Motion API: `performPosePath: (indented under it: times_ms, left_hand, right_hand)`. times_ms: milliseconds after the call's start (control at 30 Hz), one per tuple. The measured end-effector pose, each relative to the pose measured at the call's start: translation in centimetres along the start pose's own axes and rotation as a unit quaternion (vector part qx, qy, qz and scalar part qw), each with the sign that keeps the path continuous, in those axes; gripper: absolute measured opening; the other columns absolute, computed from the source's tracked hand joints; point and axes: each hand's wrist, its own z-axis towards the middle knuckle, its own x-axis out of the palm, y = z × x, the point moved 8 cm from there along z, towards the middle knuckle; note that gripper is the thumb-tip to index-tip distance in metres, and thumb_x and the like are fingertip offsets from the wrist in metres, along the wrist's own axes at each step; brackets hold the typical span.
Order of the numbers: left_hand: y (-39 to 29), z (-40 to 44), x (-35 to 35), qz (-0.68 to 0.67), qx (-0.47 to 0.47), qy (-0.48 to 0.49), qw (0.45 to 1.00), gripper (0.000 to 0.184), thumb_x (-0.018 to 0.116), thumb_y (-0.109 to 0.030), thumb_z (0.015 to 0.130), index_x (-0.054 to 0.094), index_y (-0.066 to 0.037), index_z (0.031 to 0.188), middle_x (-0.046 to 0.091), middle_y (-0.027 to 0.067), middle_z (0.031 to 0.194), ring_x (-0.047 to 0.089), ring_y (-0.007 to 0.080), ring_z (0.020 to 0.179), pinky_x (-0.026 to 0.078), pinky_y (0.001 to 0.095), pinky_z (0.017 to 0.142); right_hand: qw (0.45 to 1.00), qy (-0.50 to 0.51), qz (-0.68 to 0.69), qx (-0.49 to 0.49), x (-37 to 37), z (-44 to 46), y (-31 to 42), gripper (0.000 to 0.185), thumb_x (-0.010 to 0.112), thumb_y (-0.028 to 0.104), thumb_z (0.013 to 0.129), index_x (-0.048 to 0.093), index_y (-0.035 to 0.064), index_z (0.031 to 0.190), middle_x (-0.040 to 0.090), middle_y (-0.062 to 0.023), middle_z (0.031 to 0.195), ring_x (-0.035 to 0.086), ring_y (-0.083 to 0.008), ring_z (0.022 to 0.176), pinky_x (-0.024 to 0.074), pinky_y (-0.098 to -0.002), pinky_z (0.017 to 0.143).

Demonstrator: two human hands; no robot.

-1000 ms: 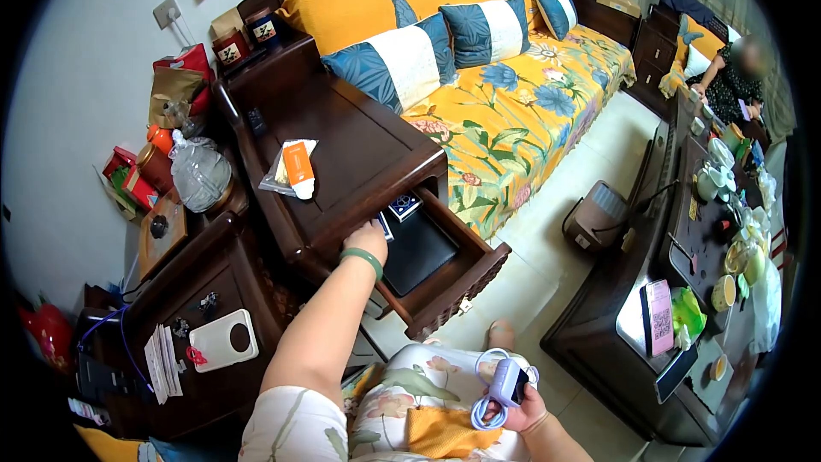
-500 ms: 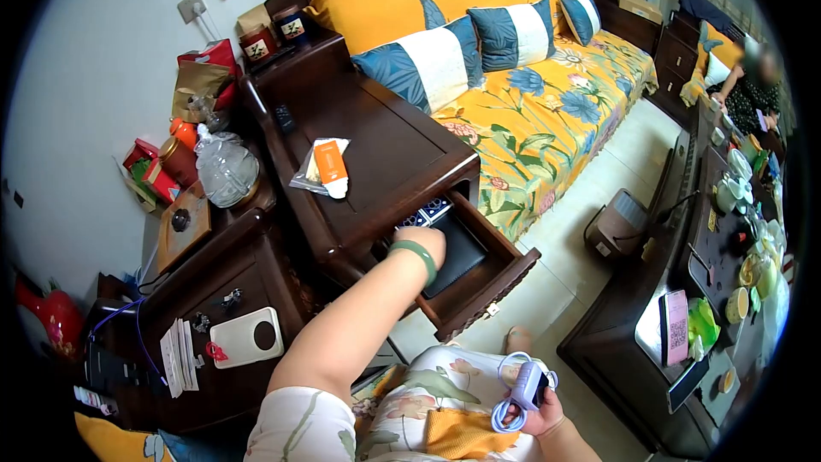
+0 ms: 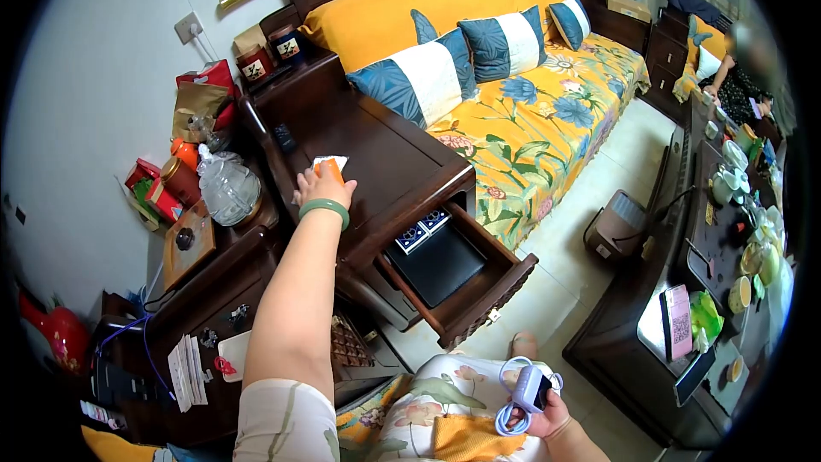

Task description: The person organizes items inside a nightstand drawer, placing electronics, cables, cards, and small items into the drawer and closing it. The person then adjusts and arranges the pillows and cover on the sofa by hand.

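My left hand [image 3: 325, 189], with a green bangle at the wrist, lies over an orange-and-white packet [image 3: 331, 168] on the dark wooden side cabinet top [image 3: 393, 154]. Its fingers are spread over the packet and partly hide it. Below, the drawer [image 3: 489, 299] stands pulled out, holding blue patterned boxes [image 3: 422, 232] and a flat black item [image 3: 438, 265]. Over my lap, my right hand [image 3: 545, 417] is closed around a lilac device with a coiled cable [image 3: 528, 387]. An orange cloth [image 3: 475, 440] lies on my lap beside it.
A sofa [image 3: 547, 133] with cushions stands beyond the cabinet. At right, a dark table [image 3: 629, 325] carries a phone [image 3: 676, 322], cups and bags; a person [image 3: 740, 90] sits at its far end. Jars and a wrapped glass vessel [image 3: 229, 190] stand at left.
My left hand has come out of the open drawer and moved up and left onto the orange packet. The blue boxes show more fully. My right hand keeps its hold on the lilac device.
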Motion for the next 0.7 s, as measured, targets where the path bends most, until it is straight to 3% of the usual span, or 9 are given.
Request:
performPosePath:
  times_ms: [133, 267, 300, 400, 533, 633, 700]
  left_hand:
    - [1.5, 1.2, 1.0, 0.049, -0.049, 0.101, 0.993, 0.077, 0.063, -0.044, 0.074, 0.026, -0.01, 0.134, 0.04, 0.0139, 0.131, 0.03, 0.028, 0.126, 0.021, 0.0419, 0.104]
    - [1.4, 1.9, 1.3, -0.064, -0.005, 0.081, 0.995, 0.076, 0.072, -0.027, 0.068, 0.03, -0.013, 0.13, 0.047, 0.0142, 0.122, 0.044, 0.0306, 0.115, 0.035, 0.0399, 0.096]
    - [1.2, 2.3, 1.4, -0.107, 0.017, 0.06, 0.992, 0.081, 0.077, -0.02, 0.06, 0.033, -0.011, 0.128, 0.048, 0.0174, 0.119, 0.049, 0.032, 0.109, 0.039, 0.0365, 0.093]
    - [0.9, 2.3, 2.2, -0.145, 0.047, 0.074, 0.986, 0.075, 0.076, -0.02, 0.062, 0.038, -0.01, 0.125, 0.048, 0.0176, 0.12, 0.048, 0.0315, 0.111, 0.038, 0.036, 0.094]
    - [1.8, 2.3, 3.0, -0.147, -0.036, 0.122, 0.981, 0.068, 0.074, -0.013, 0.064, 0.04, -0.005, 0.122, 0.048, 0.0186, 0.12, 0.05, 0.0312, 0.109, 0.04, 0.0353, 0.093]
    - [1.5, 3.0, 4.6, -0.186, -0.001, 0.175, 0.967, 0.066, 0.073, -0.007, 0.062, 0.043, -0.002, 0.12, 0.053, 0.0156, 0.116, 0.054, 0.0251, 0.104, 0.041, 0.0319, 0.091]
    - [0.0, 1.6, 4.6, -0.365, 0.029, 0.196, 0.91, 0.064, 0.072, -0.002, 0.061, 0.045, -0.001, 0.119, 0.056, 0.0124, 0.111, 0.056, 0.0208, 0.099, 0.042, 0.0293, 0.089]
  right_hand:
    - [1.0, -0.002, -0.006, -0.004, 0.1, 0.0, 0.3, 0.072, 0.064, 0.035, 0.074, 0.032, 0.0044, 0.131, 0.049, -0.0217, 0.114, 0.051, -0.0346, 0.094, 0.0395, -0.0516, 0.085]
    - [1.0, -0.013, 0.018, -0.004, 0.2, 0.0, 0.1, 0.072, 0.062, 0.036, 0.076, 0.03, 0.0053, 0.132, 0.049, -0.0219, 0.112, 0.05, -0.0356, 0.095, 0.0383, -0.0513, 0.086]
    - [0.999, 0.005, 0.033, 0.004, 0.6, 0.0, 0.0, 0.071, 0.061, 0.036, 0.076, 0.03, 0.0039, 0.132, 0.05, -0.0225, 0.112, 0.05, -0.0363, 0.098, 0.0374, -0.0518, 0.087]
    - [1.0, 0.011, 0.022, 0.012, -0.1, -0.1, 0.0, 0.071, 0.06, 0.036, 0.077, 0.03, 0.0035, 0.132, 0.051, -0.0226, 0.112, 0.05, -0.0367, 0.1, 0.0365, -0.0527, 0.088]
    - [1.0, 0.003, 0.017, 0.005, -0.4, -0.1, 0.1, 0.07, 0.06, 0.036, 0.077, 0.03, 0.0033, 0.132, 0.051, -0.0227, 0.112, 0.051, -0.0368, 0.098, 0.0363, -0.0535, 0.088]
    - [1.0, -0.009, 0.009, -0.013, -0.1, -0.1, 0.1, 0.071, 0.06, 0.034, 0.077, 0.028, 0.0031, 0.133, 0.051, -0.023, 0.112, 0.053, -0.0367, 0.096, 0.0381, -0.0534, 0.087]
    - [1.0, -0.002, 0.01, -0.006, 0.1, -0.1, 0.1, 0.071, 0.06, 0.033, 0.077, 0.027, 0.0043, 0.133, 0.05, -0.0221, 0.114, 0.053, -0.0369, 0.096, 0.0389, -0.0535, 0.087]
